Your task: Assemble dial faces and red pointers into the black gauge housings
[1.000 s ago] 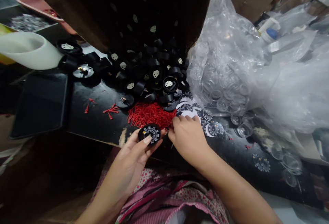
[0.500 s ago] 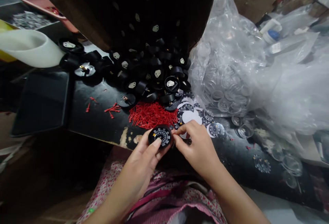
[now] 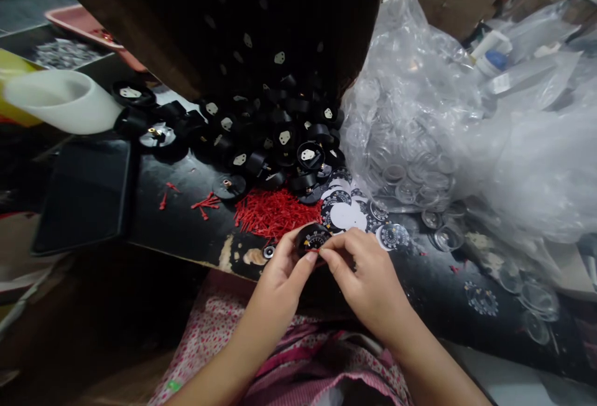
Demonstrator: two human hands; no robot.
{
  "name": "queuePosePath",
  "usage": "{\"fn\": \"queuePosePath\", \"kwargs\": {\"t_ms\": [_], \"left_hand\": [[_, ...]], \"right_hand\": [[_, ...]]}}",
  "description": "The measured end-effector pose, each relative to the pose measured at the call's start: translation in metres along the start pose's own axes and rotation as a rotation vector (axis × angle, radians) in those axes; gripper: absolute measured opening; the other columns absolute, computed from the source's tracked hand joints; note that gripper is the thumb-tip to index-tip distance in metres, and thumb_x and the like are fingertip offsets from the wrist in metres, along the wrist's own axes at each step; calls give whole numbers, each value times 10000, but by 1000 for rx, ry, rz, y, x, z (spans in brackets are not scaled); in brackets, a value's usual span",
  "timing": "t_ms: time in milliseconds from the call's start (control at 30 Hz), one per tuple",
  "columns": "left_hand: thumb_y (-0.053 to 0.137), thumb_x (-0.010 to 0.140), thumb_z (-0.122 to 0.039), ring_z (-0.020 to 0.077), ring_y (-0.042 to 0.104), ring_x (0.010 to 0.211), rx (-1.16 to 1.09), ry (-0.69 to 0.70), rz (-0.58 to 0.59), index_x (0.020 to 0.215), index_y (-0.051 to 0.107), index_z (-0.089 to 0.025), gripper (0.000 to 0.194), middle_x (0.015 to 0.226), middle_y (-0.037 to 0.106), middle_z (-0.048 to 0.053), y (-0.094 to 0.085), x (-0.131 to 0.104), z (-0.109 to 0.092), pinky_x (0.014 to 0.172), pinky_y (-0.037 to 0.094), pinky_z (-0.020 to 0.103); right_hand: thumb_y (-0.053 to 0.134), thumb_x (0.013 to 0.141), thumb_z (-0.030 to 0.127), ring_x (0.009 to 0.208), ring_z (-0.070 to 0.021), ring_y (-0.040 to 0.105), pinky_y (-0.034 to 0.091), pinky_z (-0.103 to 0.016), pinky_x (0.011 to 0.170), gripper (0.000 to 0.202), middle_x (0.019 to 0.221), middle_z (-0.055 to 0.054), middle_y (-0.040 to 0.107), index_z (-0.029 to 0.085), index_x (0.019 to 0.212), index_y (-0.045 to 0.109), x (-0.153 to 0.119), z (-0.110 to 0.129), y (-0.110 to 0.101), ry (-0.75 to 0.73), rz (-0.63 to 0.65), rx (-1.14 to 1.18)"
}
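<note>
The person's left hand [image 3: 285,269] grips a round black gauge with a white-marked dial [image 3: 312,238], fingers behind its rim and thumb at its near edge, and holds it just above the near edge of the black tabletop [image 3: 172,226], its face tilted up. The right hand [image 3: 364,269] pinches a small red pointer [image 3: 315,250] between thumb and fingertips, right at the face of the gauge; whether the pointer is seated on it cannot be told. Just beyond the hands lies a heap of thin red plastic pointers [image 3: 277,213], and to its right are overlapping black-and-white printed dial discs [image 3: 347,214], some showing plain white backs. Behind the heap, round black gauge housings [image 3: 284,138] are piled at the mouth of a large dark box [image 3: 233,14]. On the right, a clear plastic bag [image 3: 405,126] holds many round transparent covers [image 3: 396,173], and a few loose clear covers [image 3: 446,238] lie beside it. On the left, a black rectangular tray-like object [image 3: 84,194] lies near a white, open-mouthed plastic container [image 3: 65,101] tipped on its side. A few loose red pointers [image 3: 205,204] are scattered between the tray-like object and the heap.
</note>
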State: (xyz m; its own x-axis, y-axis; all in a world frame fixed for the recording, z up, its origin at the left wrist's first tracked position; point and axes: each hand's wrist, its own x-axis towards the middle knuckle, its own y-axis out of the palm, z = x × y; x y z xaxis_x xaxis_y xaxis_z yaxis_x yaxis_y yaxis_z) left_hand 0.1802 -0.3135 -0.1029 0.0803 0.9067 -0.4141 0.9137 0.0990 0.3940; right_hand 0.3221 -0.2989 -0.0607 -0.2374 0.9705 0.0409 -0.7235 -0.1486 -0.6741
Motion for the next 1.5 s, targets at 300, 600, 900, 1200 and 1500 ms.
{"fn": "queuePosePath", "kwargs": {"t_ms": [300, 600, 900, 1200, 1500], "left_hand": [[624, 902, -303, 198, 599, 1213, 199, 124, 25, 1147, 600, -270, 249, 1228, 685, 7, -2, -5, -4, 1032, 458, 293], [628, 883, -225, 114, 696, 957, 400, 253, -24, 1042, 618, -280, 168, 1033, 734, -45, -8, -12, -4, 879, 514, 185], [659, 885, -320, 186, 659, 1131, 162, 49, 90, 1173, 654, -302, 289, 1186, 726, -8, -14, -6, -12, 976, 505, 256], [716, 819, -430, 303, 560, 1289, 53, -58, -29, 1266, 667, -286, 471, 1336, 664, 54, -11, -6, 1, 1070, 463, 397], [757, 763, -494, 302, 543, 1307, -56, -135, -91, 1191, 704, -336, 459, 1390, 626, 7, 0, 1, 19, 1024, 512, 367]], "right_hand": [[603, 929, 175, 764, -166, 561, 353, -312, 728, 123, 786, 1, 647, 195, 809, 624, -1, 2, -2, 26, -11, -43], [605, 923, 147, 719, -137, 553, 369, -273, 708, 191, 746, 21, 617, 187, 741, 562, -8, 8, -2, 33, 20, 20], [625, 884, 171, 687, -147, 548, 398, -275, 676, 120, 711, 9, 604, 181, 765, 612, -4, 6, -3, -55, -27, -16], [498, 898, 141, 704, -198, 553, 418, -328, 689, 180, 748, -60, 628, 149, 783, 637, 9, -2, 4, -340, -132, -418], [575, 880, 166, 705, -148, 599, 455, -257, 668, 70, 807, -12, 671, 173, 876, 645, 11, 0, -7, -26, 68, -235]]}}
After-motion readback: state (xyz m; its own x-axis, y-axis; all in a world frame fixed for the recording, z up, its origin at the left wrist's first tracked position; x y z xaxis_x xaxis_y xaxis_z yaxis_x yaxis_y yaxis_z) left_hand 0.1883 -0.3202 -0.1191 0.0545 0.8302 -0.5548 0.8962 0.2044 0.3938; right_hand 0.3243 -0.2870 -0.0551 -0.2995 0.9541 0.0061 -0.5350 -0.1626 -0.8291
